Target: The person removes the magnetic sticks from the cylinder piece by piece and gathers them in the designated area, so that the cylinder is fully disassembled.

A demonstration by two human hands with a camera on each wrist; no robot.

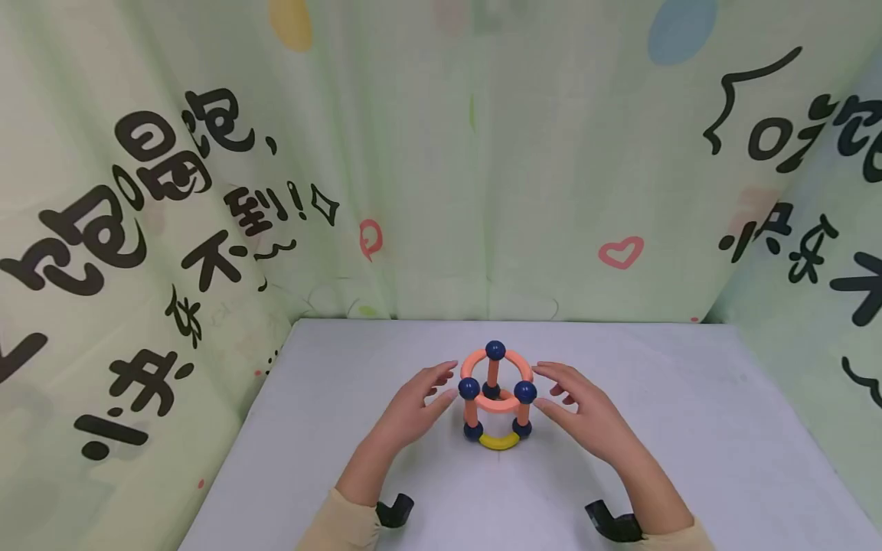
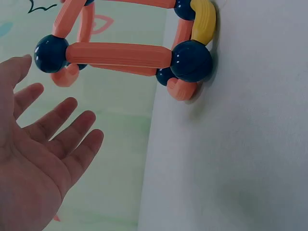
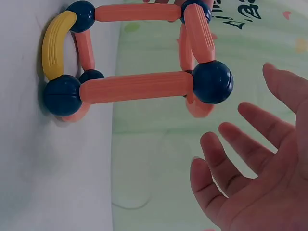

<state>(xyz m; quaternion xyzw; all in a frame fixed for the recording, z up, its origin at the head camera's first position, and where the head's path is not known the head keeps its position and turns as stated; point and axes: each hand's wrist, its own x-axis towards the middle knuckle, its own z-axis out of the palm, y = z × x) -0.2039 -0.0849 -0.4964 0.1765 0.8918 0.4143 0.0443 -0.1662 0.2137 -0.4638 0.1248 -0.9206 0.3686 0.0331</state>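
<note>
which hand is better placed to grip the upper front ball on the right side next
Probably the right hand: it is open right beside that dark blue ball, while the left hand is on the other side of the frame, near the opposite ball.

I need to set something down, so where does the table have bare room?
The table is bare left of the left hand, right of the right hand, behind the ball-and-rod frame up to the curtain, and in front of the frame between the forearms. It's crowded beside the frame, where both hands are close.
</note>
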